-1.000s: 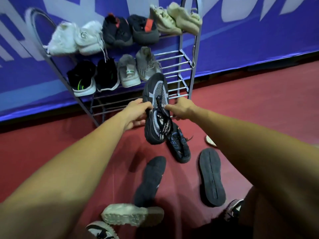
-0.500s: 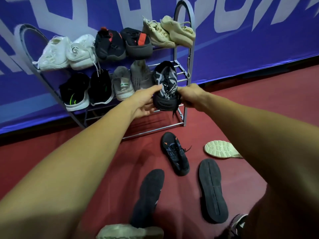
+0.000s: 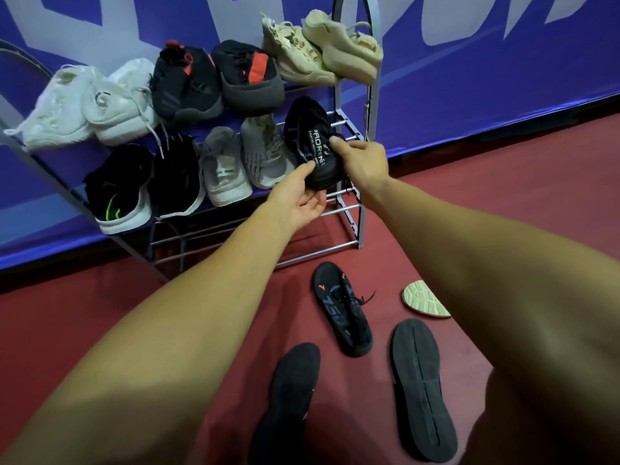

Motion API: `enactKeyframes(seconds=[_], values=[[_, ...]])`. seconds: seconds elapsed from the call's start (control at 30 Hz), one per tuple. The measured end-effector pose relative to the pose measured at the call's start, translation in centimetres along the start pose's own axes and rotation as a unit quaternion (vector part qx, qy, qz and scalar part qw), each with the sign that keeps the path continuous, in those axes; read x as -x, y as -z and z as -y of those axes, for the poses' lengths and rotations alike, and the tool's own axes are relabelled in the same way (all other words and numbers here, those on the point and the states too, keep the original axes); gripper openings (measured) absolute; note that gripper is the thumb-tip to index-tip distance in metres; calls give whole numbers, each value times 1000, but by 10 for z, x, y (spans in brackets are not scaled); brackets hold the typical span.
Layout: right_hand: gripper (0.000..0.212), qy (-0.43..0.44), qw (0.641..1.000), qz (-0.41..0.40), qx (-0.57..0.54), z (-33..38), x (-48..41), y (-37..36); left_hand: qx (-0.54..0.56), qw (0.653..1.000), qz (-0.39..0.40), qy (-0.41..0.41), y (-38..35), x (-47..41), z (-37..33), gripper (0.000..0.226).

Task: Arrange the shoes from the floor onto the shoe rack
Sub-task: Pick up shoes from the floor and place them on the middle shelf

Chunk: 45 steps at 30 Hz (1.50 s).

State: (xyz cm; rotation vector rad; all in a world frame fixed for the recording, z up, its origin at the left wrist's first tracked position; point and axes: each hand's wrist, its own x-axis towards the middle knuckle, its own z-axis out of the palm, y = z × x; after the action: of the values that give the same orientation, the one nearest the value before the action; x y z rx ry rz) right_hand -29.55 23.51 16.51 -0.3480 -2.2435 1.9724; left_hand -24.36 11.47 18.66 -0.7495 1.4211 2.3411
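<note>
Noted right hand (image 3: 364,166) grip clamped on black knit shoe (image 3: 307,129), toe on metal-rod shoe rack (image 3: 318,253). Rounded heel lay cupped in left hand (image 3: 298,203) grip.

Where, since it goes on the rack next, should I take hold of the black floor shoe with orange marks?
Probably its near end, from above: the black shoe with orange marks lies with upper and laces facing up, lengthwise toward you, nothing on it.
</note>
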Motion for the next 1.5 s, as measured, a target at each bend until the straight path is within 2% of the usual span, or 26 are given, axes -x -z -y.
enactKeyframes(seconds=[0.1,0.17,0.23,0.3,0.37,0.57,0.7,0.83,0.93,1.0,1.07,1.2,1.33,1.43,1.5], values=[[64,-18,1000,7,-9,-10,-5,-5,19,1000,-17,-2,-4,-11,-1,16],[78,-65,998,-13,-19,-15,-2,-4,31,999,-34,-8,-8,-19,2,16],[86,-122,992,-23,-32,-21,-2,-4,48,997,-53,-24,-15,-24,6,31],[68,-150,988,-10,-34,-24,-5,-6,58,995,-75,-41,-24,-28,12,38],[57,-143,990,-4,-22,-25,-8,-9,66,992,-94,-49,-27,-33,17,28],[72,-142,989,2,-51,-41,-16,-28,84,988,-119,-56,-16,-48,22,37],[67,-148,987,3,-61,-40,-19,-30,59,993,-89,-47,-13,-42,18,43],[52,-150,987,19,-47,-38,-18,-29,-9,998,-66,-20,1,-37,20,48],[46,-164,985,34,-41,-31,-15,-28,-49,996,-71,-29,12,-31,18,40],[47,-149,988,47,-7,-28,-13,-27,-85,991,-86,-64,19,-28,17,21],[52,-108,988,76,75,-27,-6,-24,-141,979,-104,-99,30,-26,17,10],[45,-17,957,177,227,-24,20,-12,-221,960,-123,-121,54,-13,20,13],[39,-15,931,211,297,-22,57,-10,-340,921,-119,-145,71,5,35,13],[38,-13,901,230,366,-50,93,-14,-425,881,-123,-167,85,16,48,15],[40,-34,881,259,395,-79,117,-12,-474,861,-109,-150,95,23,60,14]])
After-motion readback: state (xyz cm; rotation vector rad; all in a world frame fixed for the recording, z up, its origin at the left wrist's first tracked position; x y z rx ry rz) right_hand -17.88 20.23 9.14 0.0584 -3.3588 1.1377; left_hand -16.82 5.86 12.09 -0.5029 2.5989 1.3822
